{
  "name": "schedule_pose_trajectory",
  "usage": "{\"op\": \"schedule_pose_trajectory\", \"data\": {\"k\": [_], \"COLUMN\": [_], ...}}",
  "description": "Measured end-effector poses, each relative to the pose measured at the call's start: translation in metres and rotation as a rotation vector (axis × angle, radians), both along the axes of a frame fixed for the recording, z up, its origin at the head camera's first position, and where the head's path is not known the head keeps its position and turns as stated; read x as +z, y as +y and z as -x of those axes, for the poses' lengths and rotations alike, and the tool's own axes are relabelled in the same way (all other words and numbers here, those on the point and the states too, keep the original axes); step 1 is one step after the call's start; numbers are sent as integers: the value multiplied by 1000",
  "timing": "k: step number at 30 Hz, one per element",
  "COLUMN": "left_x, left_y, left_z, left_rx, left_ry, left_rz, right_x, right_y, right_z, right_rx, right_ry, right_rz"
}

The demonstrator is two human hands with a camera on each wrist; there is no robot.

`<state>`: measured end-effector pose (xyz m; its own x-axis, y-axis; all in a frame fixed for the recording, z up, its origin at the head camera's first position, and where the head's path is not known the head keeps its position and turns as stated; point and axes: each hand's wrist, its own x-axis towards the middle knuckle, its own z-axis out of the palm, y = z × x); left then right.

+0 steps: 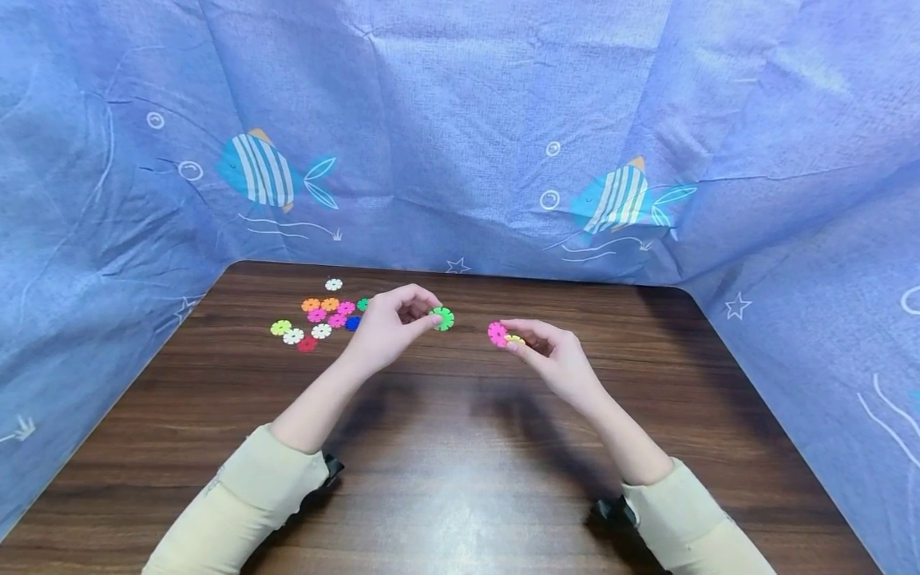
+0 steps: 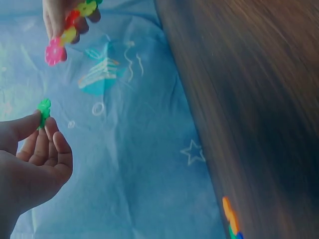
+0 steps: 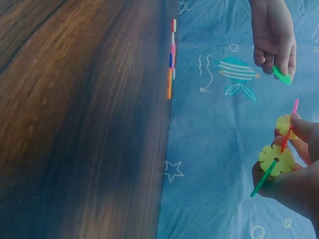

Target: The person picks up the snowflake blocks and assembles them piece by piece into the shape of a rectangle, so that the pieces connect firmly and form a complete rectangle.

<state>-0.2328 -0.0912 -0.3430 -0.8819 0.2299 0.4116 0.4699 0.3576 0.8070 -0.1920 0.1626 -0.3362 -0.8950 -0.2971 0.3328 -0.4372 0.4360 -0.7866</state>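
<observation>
My left hand point(image 1: 388, 327) pinches a bright green flower-shaped interlocking disc point(image 1: 445, 319) between thumb and fingertips, raised above the table. To its right, my right hand point(image 1: 557, 358) holds a chain of several interlocked discs, with a pink disc point(image 1: 497, 334) at the end facing the green one. In the right wrist view, a yellow disc point(image 3: 280, 162) and a dark green disc point(image 3: 262, 180) form the chain's other end by the palm. Red and yellow pieces sit between, partly covered by fingers. A gap separates the green disc from the chain.
Several loose discs lie on the brown wooden table point(image 1: 446, 447) at the back left, among them a white disc point(image 1: 334, 284), an orange disc point(image 1: 311, 305) and a red disc point(image 1: 307, 344). A blue fish-patterned cloth point(image 1: 460, 144) hangs around the table's back and sides.
</observation>
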Motion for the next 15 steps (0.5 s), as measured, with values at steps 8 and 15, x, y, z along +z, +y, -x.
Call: {"op": "schedule_pose_trajectory", "data": {"k": [8,15], "left_x": [-4,-7], "left_y": [19,29], "left_z": [-5,-11], "left_rx": [-25,-49], "left_ry": [4,20], "left_rz": [-48,-85], "right_x": [-25,-25], "right_y": [4,2], "right_z": [19,18], "right_rx": [-31,0], "right_ry": [75,88], "right_rz": [-25,-23]}}
